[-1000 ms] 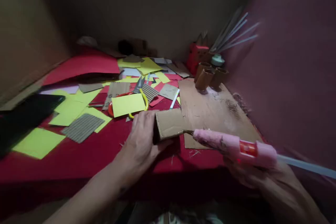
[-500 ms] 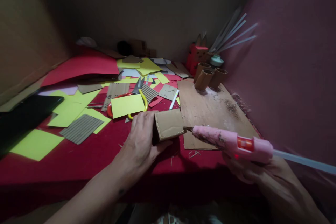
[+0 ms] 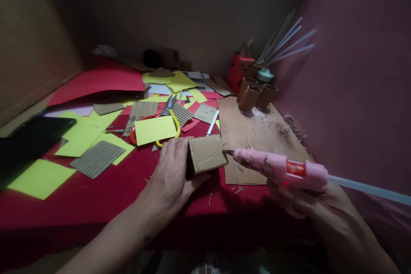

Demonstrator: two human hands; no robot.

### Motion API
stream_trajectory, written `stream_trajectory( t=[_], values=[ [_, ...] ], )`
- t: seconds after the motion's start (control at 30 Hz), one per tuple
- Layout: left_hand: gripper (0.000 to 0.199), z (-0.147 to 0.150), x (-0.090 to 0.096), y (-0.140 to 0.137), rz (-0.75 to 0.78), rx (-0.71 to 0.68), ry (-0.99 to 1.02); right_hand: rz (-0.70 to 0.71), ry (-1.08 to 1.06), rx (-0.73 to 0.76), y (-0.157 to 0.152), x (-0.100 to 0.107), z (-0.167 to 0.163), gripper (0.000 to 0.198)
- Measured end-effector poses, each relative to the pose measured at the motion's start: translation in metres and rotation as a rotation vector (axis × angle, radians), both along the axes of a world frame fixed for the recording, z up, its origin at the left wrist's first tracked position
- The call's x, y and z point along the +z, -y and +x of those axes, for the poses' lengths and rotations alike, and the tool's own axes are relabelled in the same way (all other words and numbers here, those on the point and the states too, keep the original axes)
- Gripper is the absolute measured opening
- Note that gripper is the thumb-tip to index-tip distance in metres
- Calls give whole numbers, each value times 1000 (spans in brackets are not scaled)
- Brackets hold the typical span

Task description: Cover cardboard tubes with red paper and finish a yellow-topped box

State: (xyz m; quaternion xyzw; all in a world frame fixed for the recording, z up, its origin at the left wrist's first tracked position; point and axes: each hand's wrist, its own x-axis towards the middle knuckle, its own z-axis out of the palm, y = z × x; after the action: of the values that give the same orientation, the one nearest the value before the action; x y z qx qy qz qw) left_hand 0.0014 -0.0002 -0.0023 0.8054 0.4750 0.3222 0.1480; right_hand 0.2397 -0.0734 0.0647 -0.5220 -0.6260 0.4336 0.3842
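Observation:
My left hand (image 3: 171,171) is wrapped round a small brown cardboard box (image 3: 208,154), its fingers behind the left side and its thumb beneath. A line of glue runs along the edges of the box's upward face. In my right hand (image 3: 308,203) is a pink glue gun (image 3: 279,169), with a long clear glue stick (image 3: 369,188) coming out of its back end and a small red light on its body. The dark nozzle (image 3: 228,152) is at the right edge of the box. Whether it touches cannot be told.
Scissors (image 3: 178,126) with red and yellow handles lie partly under a yellow paper (image 3: 156,129). A cardboard sheet (image 3: 257,137) carries cardboard tubes (image 3: 249,99) at its far end. Paper scraps, a black flat device (image 3: 35,145) and glue sticks (image 3: 292,38) stand around.
The glue gun's nozzle has moved slightly up and away along the right edge of the box, with my right hand shifting a little left. My left hand still holds the box.

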Motion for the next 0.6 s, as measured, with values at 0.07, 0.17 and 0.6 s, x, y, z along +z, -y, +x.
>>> stream_trajectory(
  t=[0.07, 0.17, 0.6],
  values=[
    [45, 0, 0, 0, 2, -6, 11, -44, -10, 35, 4, -1, 3, 43],
    [45, 0, 0, 1, -1, -13, 17, -86, 4, 48, 9, -3, 7, 47],
    [41, 1, 1, 1, 14, 16, 18, -99, -50, -109, 19, -1, -1, 43]
  ],
)
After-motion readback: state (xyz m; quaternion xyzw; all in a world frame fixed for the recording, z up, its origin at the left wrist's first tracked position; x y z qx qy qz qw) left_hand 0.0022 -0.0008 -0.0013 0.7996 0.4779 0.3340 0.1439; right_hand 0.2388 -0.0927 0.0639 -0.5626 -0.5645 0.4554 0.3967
